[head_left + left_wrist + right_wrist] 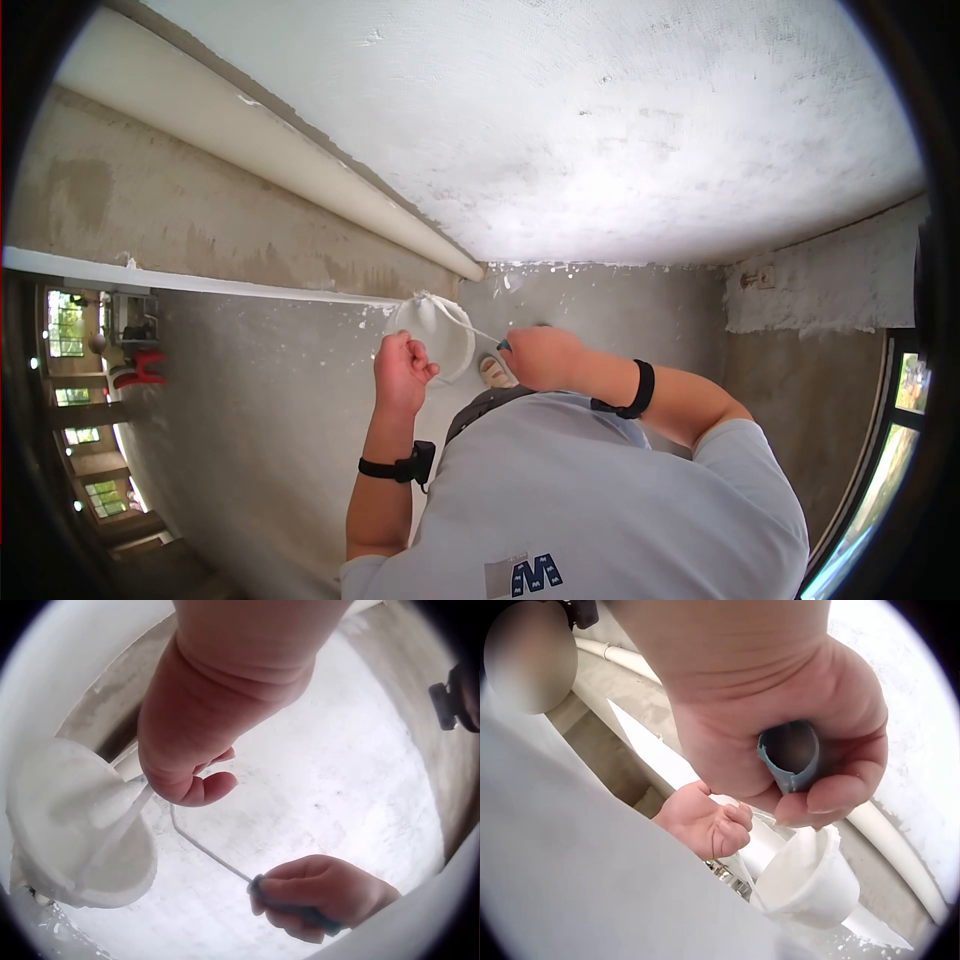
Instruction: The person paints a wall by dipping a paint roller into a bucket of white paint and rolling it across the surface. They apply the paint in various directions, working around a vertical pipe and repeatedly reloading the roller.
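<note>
My left hand (pixel 403 375) has its fingers curled; in the left wrist view a thin white bucket handle (pixel 124 825) runs up into it. A white bucket (pixel 457 345) hangs beyond that hand, with a pale roller (pixel 116 804) over its opening. My right hand (pixel 543 358) grips the blue-green grip (pixel 296 906) of a tool, whose bent metal rod (pixel 214 855) runs toward the roller and passes behind my left hand. The right wrist view shows the grip's hollow end (pixel 799 778) between palm and fingers.
A white-coated wall (pixel 640 130) spans the top of the head view. A thick pale pipe (pixel 250 135) runs along its left side, beside a ledge with a white edge (pixel 220 285). A sandalled foot (pixel 494 373) shows past the bucket. Red furniture (pixel 148 368) stands far left.
</note>
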A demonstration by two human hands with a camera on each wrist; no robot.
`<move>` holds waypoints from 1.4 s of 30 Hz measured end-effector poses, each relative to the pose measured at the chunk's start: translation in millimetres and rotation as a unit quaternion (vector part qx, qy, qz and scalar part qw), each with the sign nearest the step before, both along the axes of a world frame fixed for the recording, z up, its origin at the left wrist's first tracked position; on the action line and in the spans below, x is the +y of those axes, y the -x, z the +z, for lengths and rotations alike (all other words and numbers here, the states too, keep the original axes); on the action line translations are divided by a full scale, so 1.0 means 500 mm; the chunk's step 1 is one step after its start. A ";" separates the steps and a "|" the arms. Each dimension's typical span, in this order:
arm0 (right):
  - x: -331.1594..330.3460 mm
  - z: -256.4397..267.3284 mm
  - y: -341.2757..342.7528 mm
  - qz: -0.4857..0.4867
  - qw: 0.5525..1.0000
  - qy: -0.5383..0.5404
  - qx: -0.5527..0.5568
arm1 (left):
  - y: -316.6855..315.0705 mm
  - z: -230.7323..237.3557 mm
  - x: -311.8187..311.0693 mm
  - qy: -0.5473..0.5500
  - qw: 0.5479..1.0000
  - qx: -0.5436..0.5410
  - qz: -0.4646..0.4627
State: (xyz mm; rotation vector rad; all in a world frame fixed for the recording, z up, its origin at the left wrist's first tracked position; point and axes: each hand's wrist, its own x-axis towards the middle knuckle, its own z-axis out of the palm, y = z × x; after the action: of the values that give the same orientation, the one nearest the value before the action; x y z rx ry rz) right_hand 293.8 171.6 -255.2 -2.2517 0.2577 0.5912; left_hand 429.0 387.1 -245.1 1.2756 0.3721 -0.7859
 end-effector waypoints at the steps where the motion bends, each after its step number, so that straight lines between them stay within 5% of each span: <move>1: 0.005 -0.005 0.004 -0.009 1.000 0.004 -0.020 | 0.000 -0.004 0.002 0.007 1.000 0.006 -0.003; 28: 0.034 0.077 0.011 -0.019 0.995 0.059 0.079 | -0.006 0.017 0.000 0.043 0.998 -0.007 -0.044; 42: 0.057 0.064 -0.009 -0.037 0.995 0.087 0.040 | -0.019 0.021 0.009 0.068 0.996 0.006 -0.056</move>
State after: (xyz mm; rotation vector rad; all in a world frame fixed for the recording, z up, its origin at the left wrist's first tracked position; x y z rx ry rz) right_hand 298.4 200.0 -223.2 -2.3760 0.4470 0.6403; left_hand 438.6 391.4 -234.6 1.1727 0.2529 -0.8996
